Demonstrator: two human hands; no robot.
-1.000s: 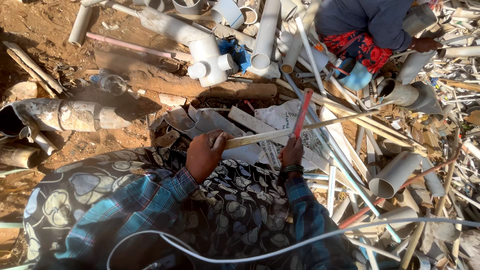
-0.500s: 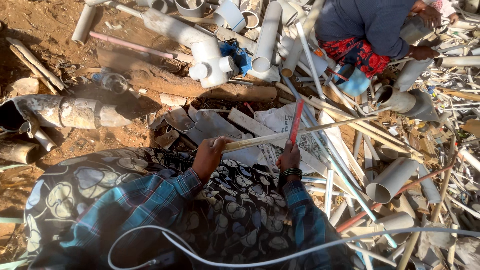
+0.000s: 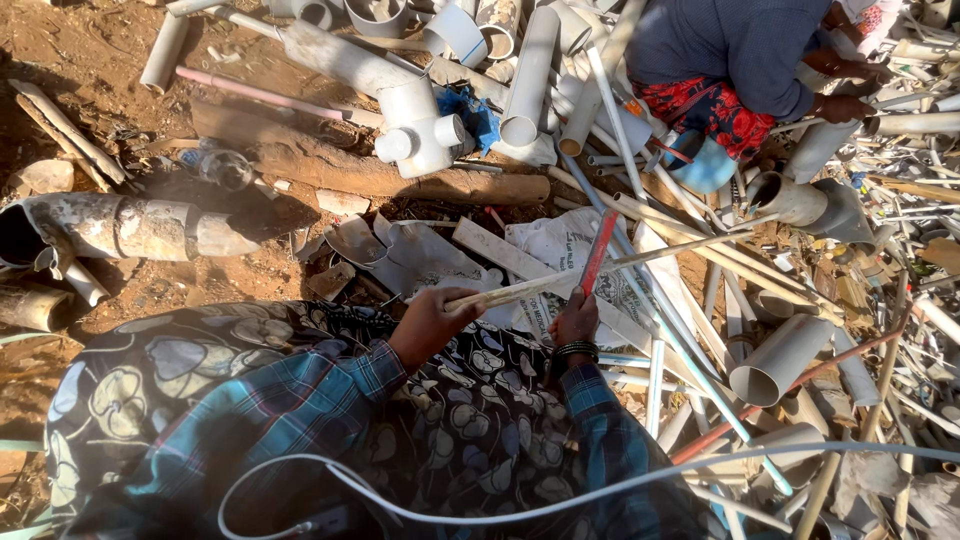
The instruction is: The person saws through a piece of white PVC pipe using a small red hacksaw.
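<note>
Head view: a long, pale thin pipe (image 3: 600,272) lies slantwise above the scrap-strewn ground, its near end clasped in the left hand (image 3: 432,322) while its far end reaches up and right over the heap of offcuts. Just beside it the right hand (image 3: 576,318) grips a red strip (image 3: 598,252), held upright and crossing the pipe. Beyond them lie a white printed sack (image 3: 560,250) and white pipe fittings (image 3: 425,135); another person (image 3: 735,50) crouches at the top right.
</note>
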